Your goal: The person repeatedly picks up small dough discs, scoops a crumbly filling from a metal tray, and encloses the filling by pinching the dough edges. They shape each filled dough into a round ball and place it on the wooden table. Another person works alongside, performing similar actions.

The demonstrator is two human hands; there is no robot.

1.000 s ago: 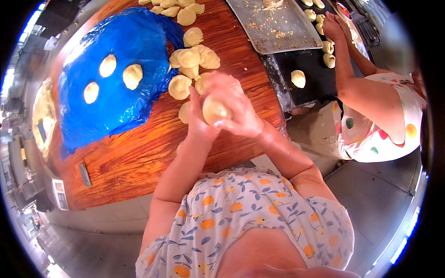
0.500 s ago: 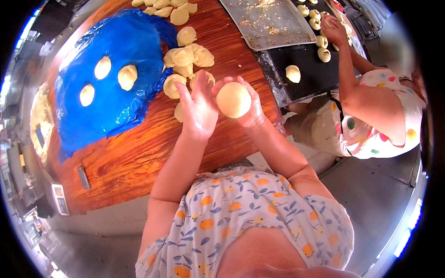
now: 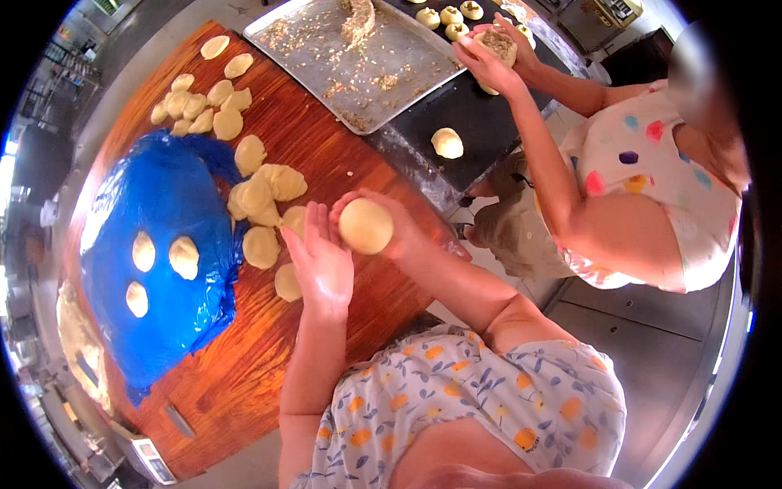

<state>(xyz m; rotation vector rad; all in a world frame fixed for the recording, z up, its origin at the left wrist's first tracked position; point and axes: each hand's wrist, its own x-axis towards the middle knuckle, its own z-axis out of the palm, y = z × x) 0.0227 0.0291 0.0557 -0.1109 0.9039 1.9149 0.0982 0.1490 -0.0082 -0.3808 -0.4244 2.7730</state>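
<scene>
A round, flattened disc of pale yellow dough (image 3: 365,226) rests in my right hand (image 3: 393,230), whose fingers curl under and round its edge. Beside it, my left hand (image 3: 319,269) is open with palm up and fingers stretched out, holding nothing. Several dough rounds (image 3: 262,200) lie in loose piles on the wooden table (image 3: 228,367) just beyond my hands, some partly hidden by them. To the left, a blue plastic sheet (image 3: 163,318) has three small dough pieces (image 3: 183,257) on top.
At the right a co-worker (image 3: 635,228) cups filled dough (image 3: 497,47) in both hands. A metal tray (image 3: 326,69) with scattered filling and a black tray (image 3: 419,138) with dough balls stand at the back. A metal bar (image 3: 179,420) and a scale (image 3: 151,456) lie at the near left.
The view has turned, so the table appears rotated. My hands, clasped round the dough a second ago, have parted, leaving the disc in my right. The co-worker's filled dough now shows.
</scene>
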